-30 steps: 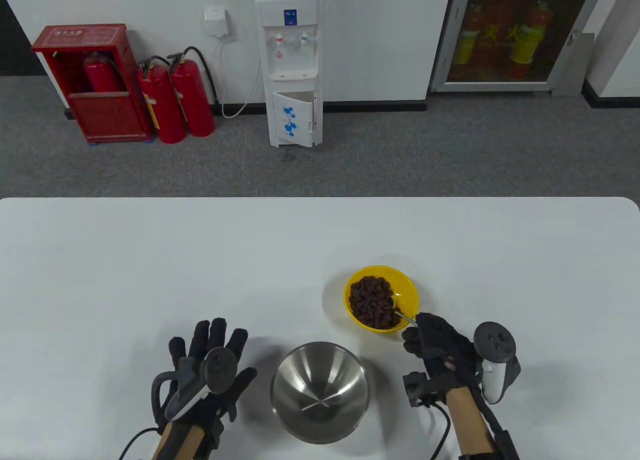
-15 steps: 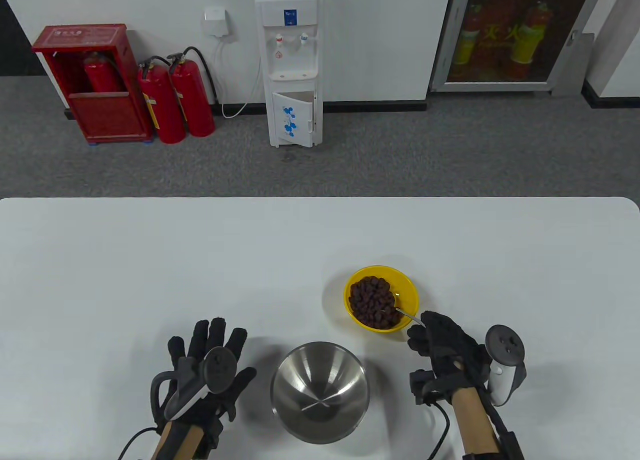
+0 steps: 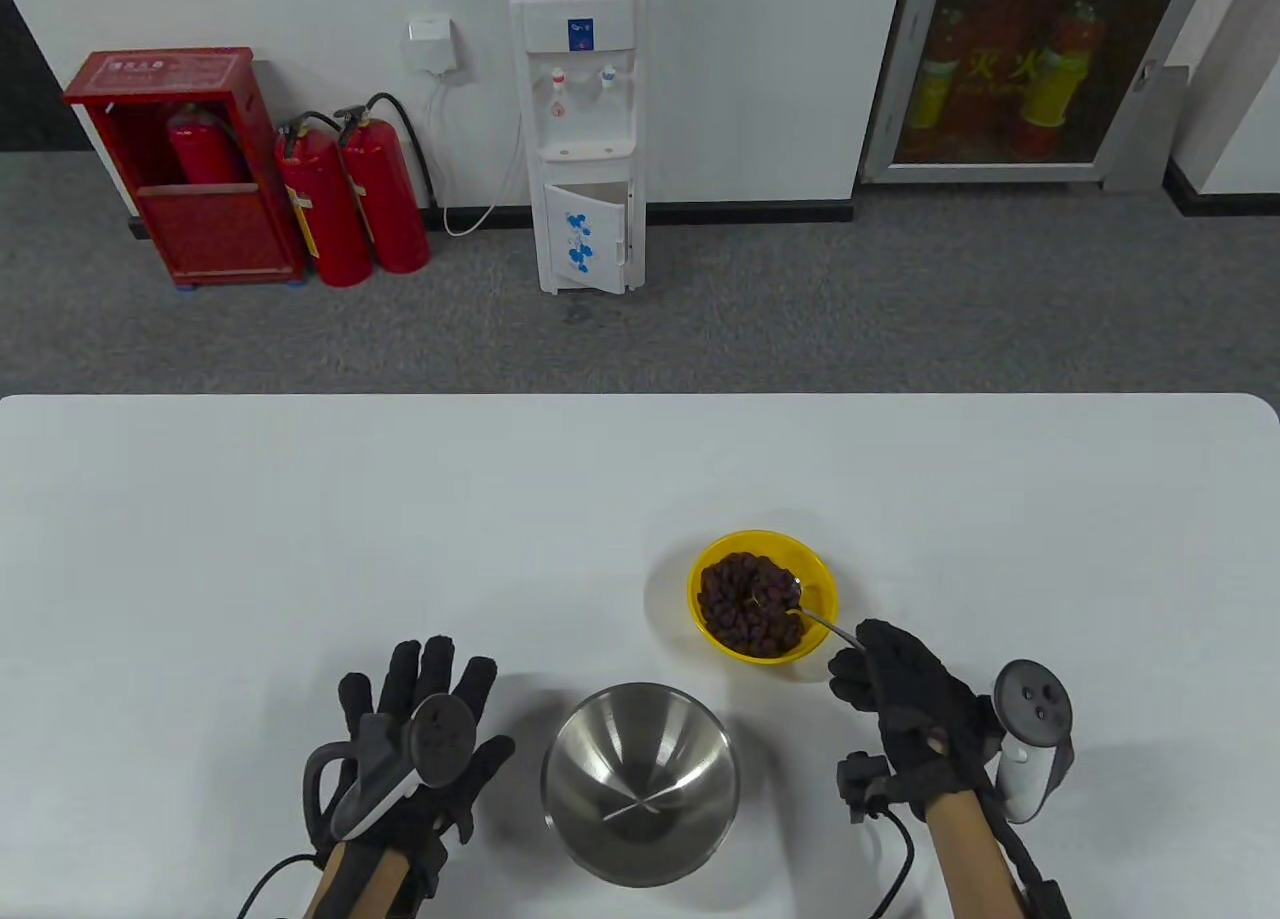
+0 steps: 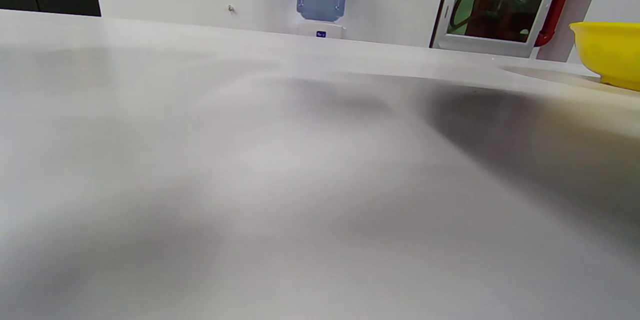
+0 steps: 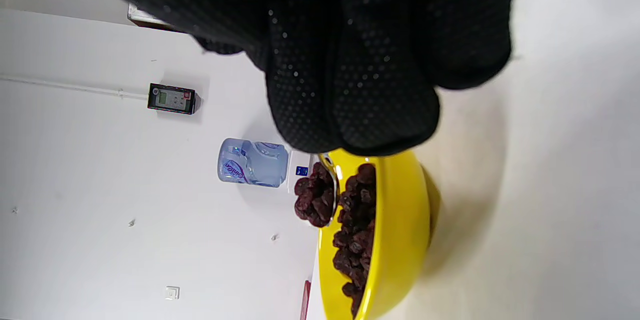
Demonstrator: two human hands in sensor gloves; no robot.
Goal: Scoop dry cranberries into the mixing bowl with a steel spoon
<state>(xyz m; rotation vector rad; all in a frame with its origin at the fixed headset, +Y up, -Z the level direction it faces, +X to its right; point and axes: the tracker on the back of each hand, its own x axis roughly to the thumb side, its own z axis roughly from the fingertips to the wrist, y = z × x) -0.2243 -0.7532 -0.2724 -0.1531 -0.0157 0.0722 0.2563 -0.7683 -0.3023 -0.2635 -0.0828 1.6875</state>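
Note:
A yellow bowl (image 3: 815, 574) holds dark dry cranberries (image 3: 745, 599) right of the table's middle. My right hand (image 3: 880, 664) pinches the handle of the steel spoon (image 3: 815, 621); the spoon's bowl sits among the cranberries, lifted slightly with some on it (image 5: 315, 200). In the right wrist view the gloved fingers (image 5: 350, 59) cover the handle above the yellow bowl (image 5: 395, 240). The steel mixing bowl (image 3: 640, 784) stands near the front edge. My left hand (image 3: 420, 709) rests flat on the table to its left, fingers spread, holding nothing.
The white table (image 3: 300, 519) stretches far to the left and back. The left wrist view shows bare tabletop (image 4: 250, 160) and the yellow bowl's edge (image 4: 607, 52) at far right. A water dispenser (image 3: 580, 129) and fire extinguishers (image 3: 350, 199) stand beyond the table.
My right hand has drawn back to the right. The spoon's bowl has shifted from the near side of the cranberries toward the right side of the pile. The left hand has not moved.

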